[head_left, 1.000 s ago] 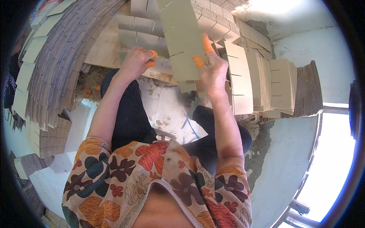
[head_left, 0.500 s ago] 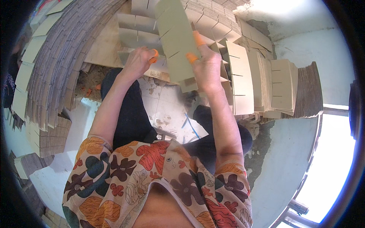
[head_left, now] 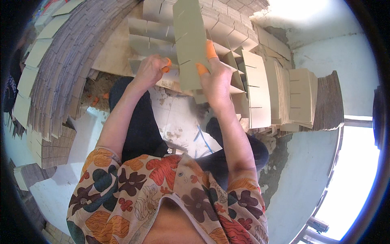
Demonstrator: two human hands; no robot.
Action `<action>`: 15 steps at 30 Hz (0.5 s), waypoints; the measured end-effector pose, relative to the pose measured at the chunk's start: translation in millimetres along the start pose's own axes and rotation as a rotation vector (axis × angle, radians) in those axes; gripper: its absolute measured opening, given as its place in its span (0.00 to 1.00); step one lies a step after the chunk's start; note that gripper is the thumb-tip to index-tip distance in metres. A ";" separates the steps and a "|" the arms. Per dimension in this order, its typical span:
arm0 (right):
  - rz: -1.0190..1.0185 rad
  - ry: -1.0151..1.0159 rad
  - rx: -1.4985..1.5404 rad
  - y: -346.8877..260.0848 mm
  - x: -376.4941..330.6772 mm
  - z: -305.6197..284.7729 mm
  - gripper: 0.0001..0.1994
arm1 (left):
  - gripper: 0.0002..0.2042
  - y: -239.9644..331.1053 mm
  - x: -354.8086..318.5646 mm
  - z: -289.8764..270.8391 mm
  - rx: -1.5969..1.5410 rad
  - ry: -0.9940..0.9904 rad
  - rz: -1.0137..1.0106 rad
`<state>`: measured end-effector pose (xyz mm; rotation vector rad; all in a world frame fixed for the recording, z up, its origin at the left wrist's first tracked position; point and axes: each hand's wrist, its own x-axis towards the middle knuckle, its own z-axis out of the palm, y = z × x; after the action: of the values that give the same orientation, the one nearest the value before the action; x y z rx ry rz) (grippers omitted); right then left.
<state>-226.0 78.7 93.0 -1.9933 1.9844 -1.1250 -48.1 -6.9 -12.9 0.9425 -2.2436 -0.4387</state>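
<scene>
My right hand [head_left: 217, 83], with orange finger covers on the thumb and a finger, grips a long slotted cardboard strip [head_left: 190, 44] by its right edge. The strip stands nearly upright over a grid of crossed cardboard dividers [head_left: 156, 42]. My left hand [head_left: 151, 70] is closed at the near left side of that grid, an orange cover showing on a fingertip. Whatever its fingers pinch, if anything, is hidden. Part of the grid's cells lies behind the held strip and my right hand.
Tall stacks of slotted cardboard [head_left: 65, 61] curve along the left. More slotted sheets [head_left: 300, 95] stand upright at the right, beside a pale wall [head_left: 329, 53]. Behind the grid is another row of cardboard [head_left: 227, 24]. A blue strap [head_left: 199, 134] lies on the floor between my knees.
The held strip and my right hand have shifted slightly, and the strip now stands straighter. My left hand has moved slightly nearer to me and stays closed.
</scene>
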 end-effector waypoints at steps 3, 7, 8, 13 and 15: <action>-0.069 -0.020 -0.017 7.2 -3.4 4.6 0.22 | 0.08 2.1 -0.4 -2.4 -0.002 -0.015 -0.033; -0.063 -0.127 0.052 17.5 -2.8 16.5 0.22 | 0.08 1.3 0.4 -0.1 -0.015 -0.016 0.004; -0.101 -0.119 0.074 23.8 -2.4 23.7 0.22 | 0.08 0.8 0.1 0.4 -0.019 -0.016 0.011; -0.205 -0.210 -0.027 33.0 1.5 41.4 0.18 | 0.07 -0.7 3.2 1.6 0.017 -0.011 0.031; -0.207 -0.237 -0.004 29.8 3.5 39.9 0.11 | 0.07 -1.8 4.1 2.8 0.009 -0.004 0.019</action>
<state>-228.4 55.0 49.1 -2.2560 1.6984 -0.8706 -51.2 -11.0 -14.1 0.9257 -2.2583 -0.4225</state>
